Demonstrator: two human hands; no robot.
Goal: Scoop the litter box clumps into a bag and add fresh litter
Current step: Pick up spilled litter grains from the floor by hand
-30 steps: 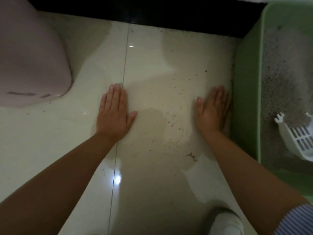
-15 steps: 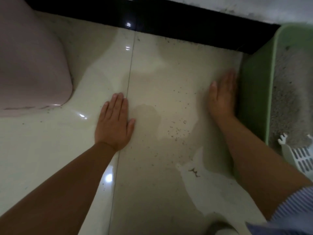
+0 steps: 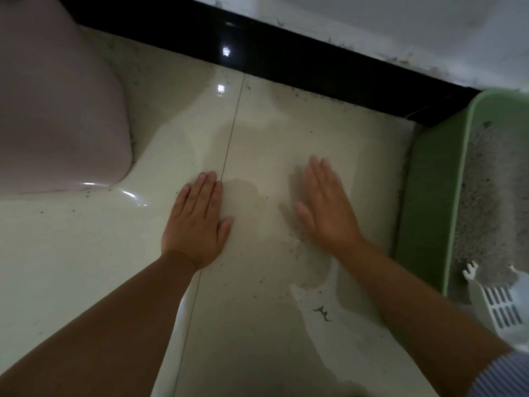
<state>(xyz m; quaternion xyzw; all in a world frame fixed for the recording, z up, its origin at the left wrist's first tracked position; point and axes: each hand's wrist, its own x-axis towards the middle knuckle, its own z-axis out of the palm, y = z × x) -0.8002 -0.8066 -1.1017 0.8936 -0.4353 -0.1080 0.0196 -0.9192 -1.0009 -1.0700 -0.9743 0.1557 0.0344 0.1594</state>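
Both hands lie flat, fingers straight, on the floor (image 3: 257, 325): left hand (image 3: 197, 222), right hand (image 3: 326, 207) at its 3 o'clock, near the litter box (image 3: 429, 196).

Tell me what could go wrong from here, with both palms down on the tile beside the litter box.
1. Loose litter grains lie scattered right by the right hand; they will likely stick to the palm or spread further.
2. The glossy floor looks slick, so the left hand could slide under weight.
3. The white scoop rests in the green litter box close to the right forearm, which could knock it.
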